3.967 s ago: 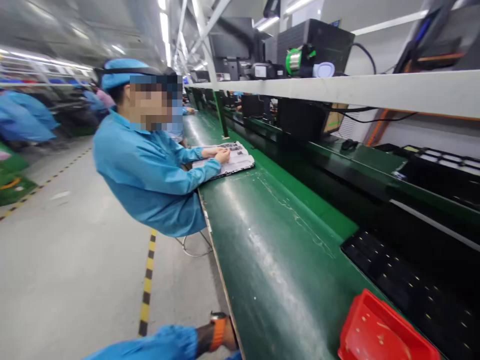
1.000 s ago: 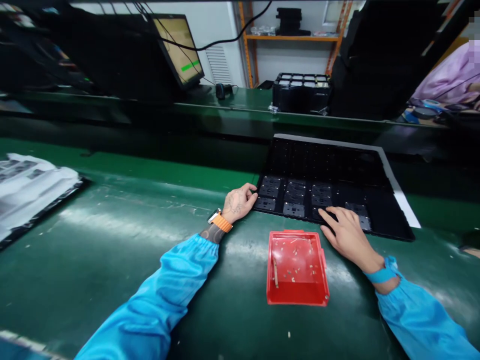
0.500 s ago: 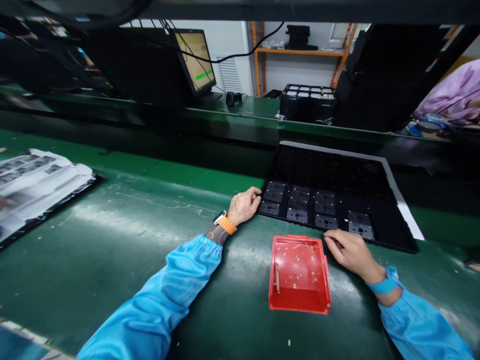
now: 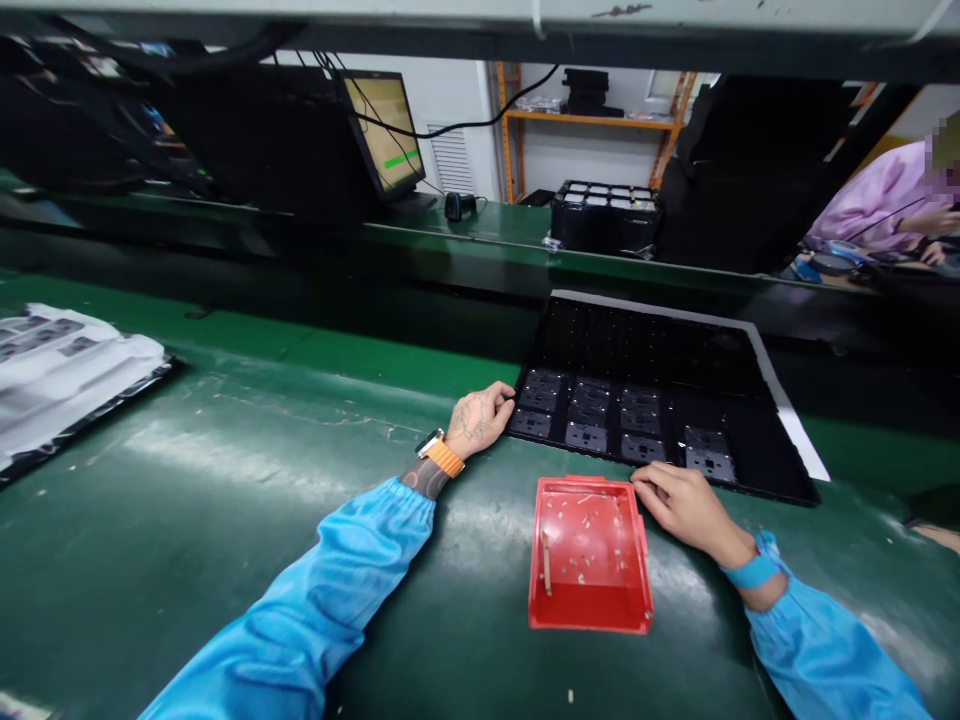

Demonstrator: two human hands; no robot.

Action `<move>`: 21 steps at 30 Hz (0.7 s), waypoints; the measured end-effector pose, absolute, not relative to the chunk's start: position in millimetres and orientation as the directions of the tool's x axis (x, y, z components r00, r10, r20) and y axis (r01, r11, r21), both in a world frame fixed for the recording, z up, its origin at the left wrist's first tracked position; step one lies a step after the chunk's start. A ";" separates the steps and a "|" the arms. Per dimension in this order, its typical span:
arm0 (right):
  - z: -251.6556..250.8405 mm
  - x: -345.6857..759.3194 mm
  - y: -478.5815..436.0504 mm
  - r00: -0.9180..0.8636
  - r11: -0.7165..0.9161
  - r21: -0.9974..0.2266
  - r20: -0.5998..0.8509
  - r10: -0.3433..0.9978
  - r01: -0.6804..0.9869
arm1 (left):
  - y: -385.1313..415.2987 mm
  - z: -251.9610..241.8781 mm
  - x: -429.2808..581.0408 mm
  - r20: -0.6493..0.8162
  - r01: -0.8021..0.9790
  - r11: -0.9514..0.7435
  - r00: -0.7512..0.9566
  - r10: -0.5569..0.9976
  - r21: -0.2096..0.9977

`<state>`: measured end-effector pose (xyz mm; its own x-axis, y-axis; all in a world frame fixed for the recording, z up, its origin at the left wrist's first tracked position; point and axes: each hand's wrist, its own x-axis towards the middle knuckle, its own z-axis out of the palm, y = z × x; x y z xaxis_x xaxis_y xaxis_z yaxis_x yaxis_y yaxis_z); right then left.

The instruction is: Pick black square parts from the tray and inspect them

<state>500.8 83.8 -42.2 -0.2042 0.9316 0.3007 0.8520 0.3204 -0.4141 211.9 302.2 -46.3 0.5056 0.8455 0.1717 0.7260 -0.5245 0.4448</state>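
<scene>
My left hand (image 4: 480, 418), fingers bent, meets the left edge of the black tray (image 4: 776, 455); whether thumb and finger pinch the rim, I cannot tell. My right hand (image 4: 679, 505) lies loosely curled at the tray's front edge, just beside the red bin (image 4: 592, 608); anything between its fingertips is hidden. The tray rests on the green bench (image 4: 300, 450), dark plates (image 4: 587, 437) in its nearer half. A pull from the left hand alone could, I judge, skew the tray and shift the plates; a low sweep of my right wrist could knock the bin, spilling its pale scraps (image 4: 581, 560). Beyond stand a crate (image 4: 604, 228) and a monitor (image 4: 390, 120).
</scene>
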 end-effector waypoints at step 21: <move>-44.7 498.1 87.6 -0.192 0.338 -0.437 0.345 0.919 0.833 | 300.1 -31.6 213.1 0.074 0.766 -0.487 0.506 0.859 0.419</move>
<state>498.1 87.6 -44.7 -0.1917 0.9190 0.3446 0.8334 0.3379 -0.4373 213.1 300.1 -31.6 0.5062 0.8592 0.0741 0.7660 -0.4875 0.4190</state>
